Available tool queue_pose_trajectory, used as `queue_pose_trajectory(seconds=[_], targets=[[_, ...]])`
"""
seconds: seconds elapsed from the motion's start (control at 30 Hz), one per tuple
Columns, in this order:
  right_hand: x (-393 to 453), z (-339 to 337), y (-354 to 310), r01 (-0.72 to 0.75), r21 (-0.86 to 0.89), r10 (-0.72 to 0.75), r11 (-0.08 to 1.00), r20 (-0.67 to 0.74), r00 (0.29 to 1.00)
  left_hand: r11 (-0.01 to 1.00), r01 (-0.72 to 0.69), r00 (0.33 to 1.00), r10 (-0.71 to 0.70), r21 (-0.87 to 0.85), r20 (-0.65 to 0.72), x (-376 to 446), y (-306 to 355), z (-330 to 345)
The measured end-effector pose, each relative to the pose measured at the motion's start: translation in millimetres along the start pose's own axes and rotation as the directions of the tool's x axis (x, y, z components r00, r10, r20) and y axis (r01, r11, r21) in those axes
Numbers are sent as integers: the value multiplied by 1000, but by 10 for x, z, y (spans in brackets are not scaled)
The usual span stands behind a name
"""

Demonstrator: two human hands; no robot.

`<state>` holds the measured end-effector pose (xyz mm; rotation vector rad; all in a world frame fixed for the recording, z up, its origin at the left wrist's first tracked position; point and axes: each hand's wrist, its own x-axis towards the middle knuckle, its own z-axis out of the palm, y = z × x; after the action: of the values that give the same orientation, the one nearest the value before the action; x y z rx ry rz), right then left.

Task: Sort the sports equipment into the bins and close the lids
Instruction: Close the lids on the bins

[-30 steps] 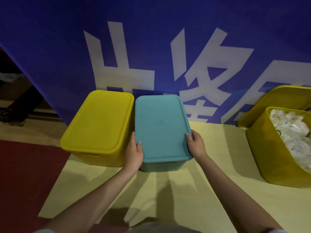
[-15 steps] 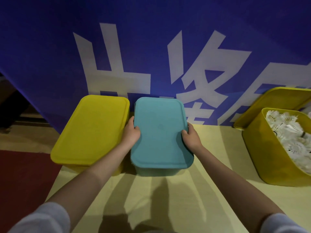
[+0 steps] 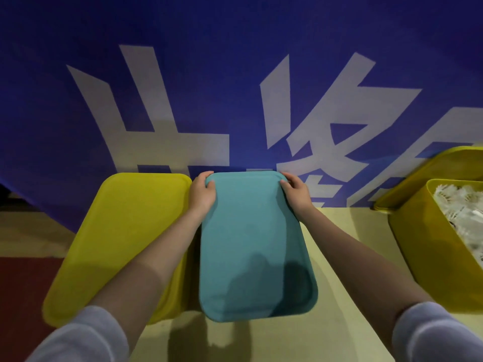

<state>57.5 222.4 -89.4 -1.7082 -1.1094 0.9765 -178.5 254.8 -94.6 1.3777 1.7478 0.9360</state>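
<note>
I see a pale yellow floor [image 3: 339, 257] against a blue banner [image 3: 235, 74] with white characters. My left hand [image 3: 202, 193] and right hand [image 3: 298, 194] curl their fingers over the far corners of the teal lid [image 3: 251, 246], which sits between a lidded yellow bin [image 3: 117, 236] and an open yellow bin [image 3: 423, 246] of shuttlecocks [image 3: 462, 210].

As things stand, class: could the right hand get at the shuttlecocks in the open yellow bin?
Probably yes. The open yellow bin has no lid on, the shuttlecocks lie exposed, nothing lies between. But the right hand grips the teal lid and must let go.
</note>
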Motion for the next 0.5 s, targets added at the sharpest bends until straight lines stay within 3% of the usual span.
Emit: queue_pose_trajectory(seconds=[0.5], targets=[[147,5,47,2,151,-9,988,44,999,999,-31,999,30,25,26,99,-104,2]])
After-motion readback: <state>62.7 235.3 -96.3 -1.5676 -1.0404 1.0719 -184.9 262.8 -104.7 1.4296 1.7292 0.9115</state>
